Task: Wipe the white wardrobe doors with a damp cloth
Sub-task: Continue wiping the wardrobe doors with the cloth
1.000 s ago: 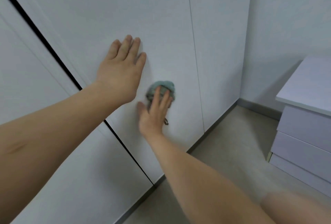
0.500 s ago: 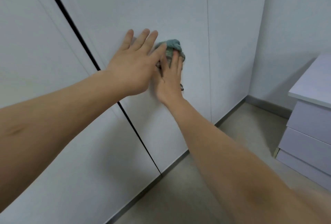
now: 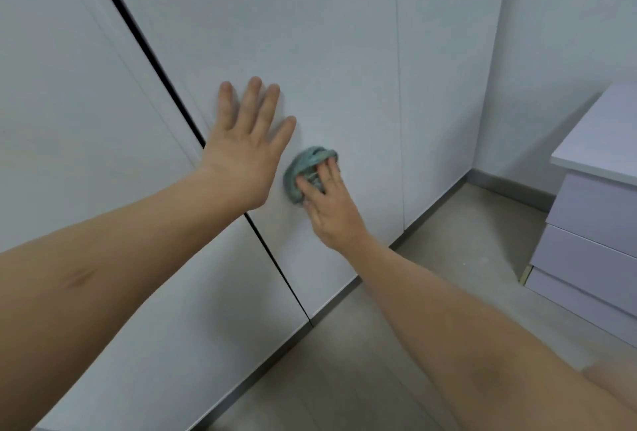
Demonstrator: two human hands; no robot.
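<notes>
On wardrobe door (image 3: 310, 34), flat hands (image 3: 241, 151), cloth (image 3: 303, 165).

Your left hand (image 3: 244, 151) lies flat, fingers spread, on the white wardrobe door (image 3: 310, 34). Just beside it, your right hand (image 3: 331, 210) presses a bunched teal cloth (image 3: 303, 168) against that door.

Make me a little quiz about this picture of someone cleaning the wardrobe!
1. True or false: the left hand lies flat on the wardrobe door.
2. Which hand presses the cloth against the door: A left, B right?
3. Fill in: the cloth's colour is ____.

Key:
1. True.
2. B, the right hand.
3. Green, a blue-green shade.
</notes>
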